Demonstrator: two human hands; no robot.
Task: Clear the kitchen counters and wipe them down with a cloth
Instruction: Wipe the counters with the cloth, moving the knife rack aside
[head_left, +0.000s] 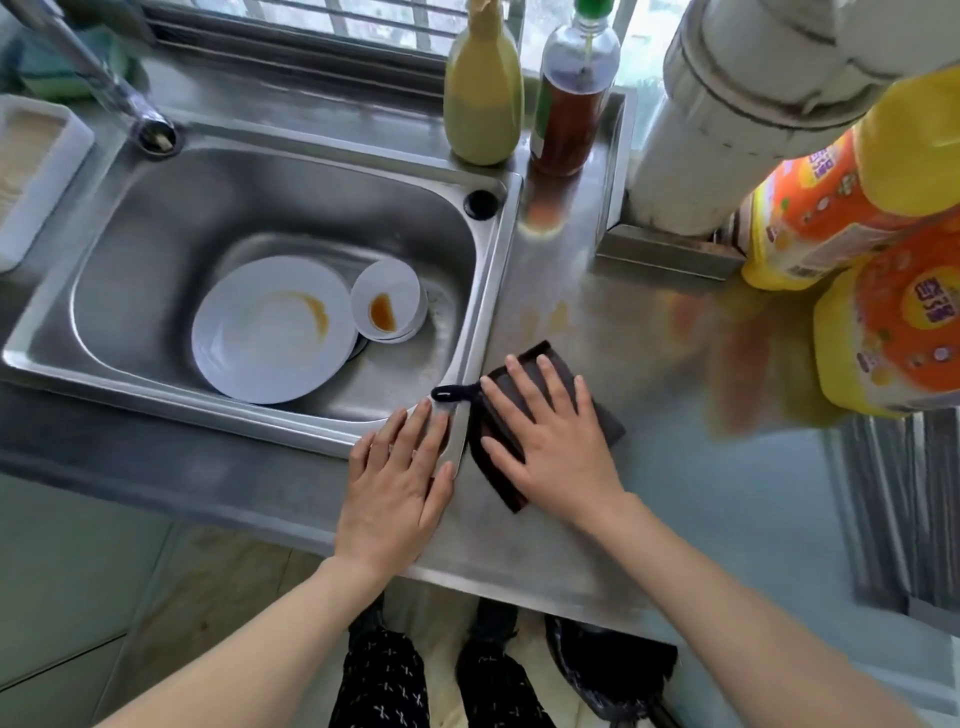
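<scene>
A dark brown cloth (605, 415) with a black hanging loop lies flat on the steel counter (675, 493), just right of the sink. My right hand (545, 436) presses on the cloth with straight, spread fingers. My left hand (397, 483) rests flat on the front right corner of the sink rim (493, 312), fingers straight, holding nothing. Inside the sink lie a large white plate (270, 332) with a brown sauce smear and a small white saucer (387, 299) holding brown sauce.
A yellow-green bottle (483, 98) and a brown sauce bottle (574, 98) stand at the back by the window. Two yellow-orange detergent bottles (883, 291) crowd the right. A white pipe (727, 114) rises behind them. A white box (31, 171) sits left of the faucet (104, 78).
</scene>
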